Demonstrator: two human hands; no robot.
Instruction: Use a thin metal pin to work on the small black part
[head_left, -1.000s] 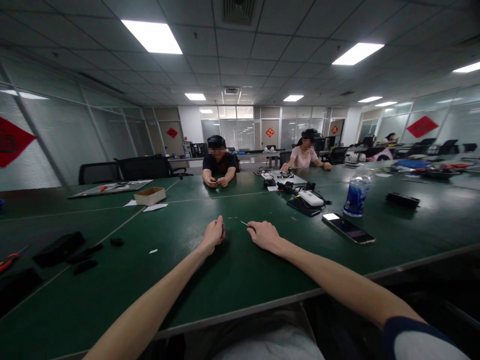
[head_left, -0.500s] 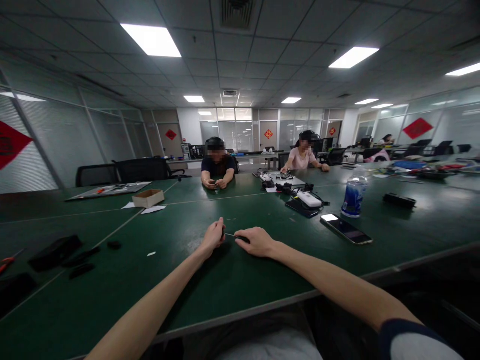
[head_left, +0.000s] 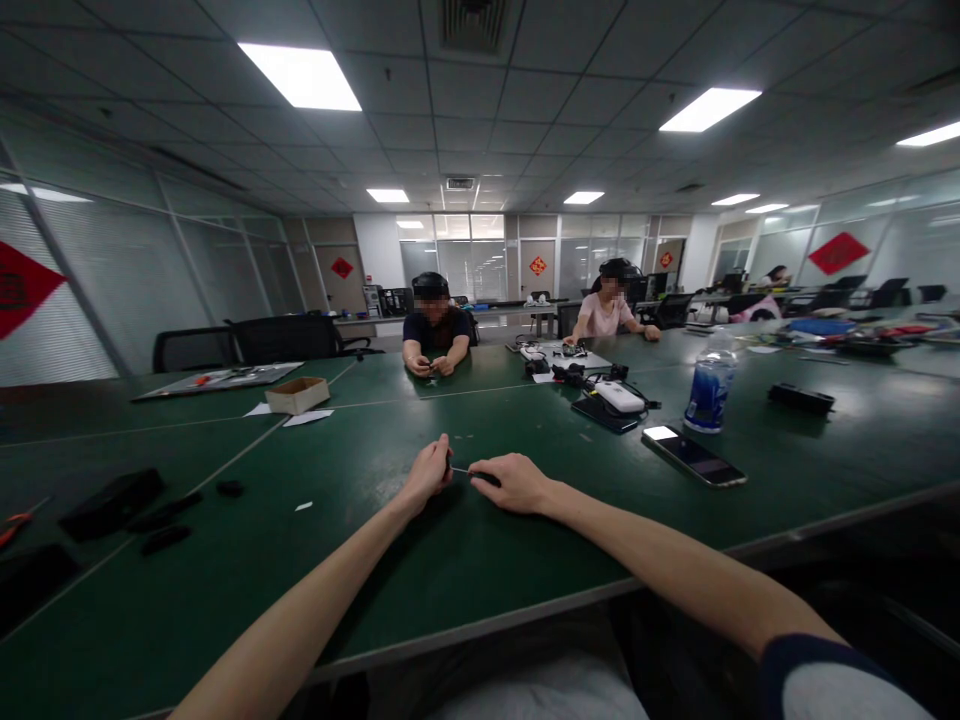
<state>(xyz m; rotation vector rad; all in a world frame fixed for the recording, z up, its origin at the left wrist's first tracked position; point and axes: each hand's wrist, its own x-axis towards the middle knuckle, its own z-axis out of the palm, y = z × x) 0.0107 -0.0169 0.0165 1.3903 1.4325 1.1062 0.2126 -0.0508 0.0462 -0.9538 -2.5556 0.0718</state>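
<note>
Tool (head_left: 486,478), dark in the handle and thin and pale in the shaft, is in the right grip (head_left: 514,482), just above the middle of the green surface (head_left: 480,570). That grip is closed around the handle, and the shaft points across to the left grip (head_left: 427,474). The left one is clamped on a small dark piece (head_left: 448,466), thumb uppermost; most of the piece is hidden by the fingers, and I cannot tell whether the shaft's tip touches it. To the right lies a phone (head_left: 694,456), its screen partly lit, with a blue-labelled bottle (head_left: 709,390) upright just behind it and a black case (head_left: 801,399) farther right. A white device (head_left: 621,397) rests on a black pad (head_left: 600,413) beyond the right grip. On the left are a white scrap (head_left: 304,506), a dark block (head_left: 112,503) with small dark parts near it, and, at the edge of view, something with orange handles (head_left: 16,526). An open box (head_left: 298,396) stands farther back, papers (head_left: 309,418) beside it. Across the surface sit two people, one in dark clothes (head_left: 457,328), one in pink (head_left: 600,315).
</note>
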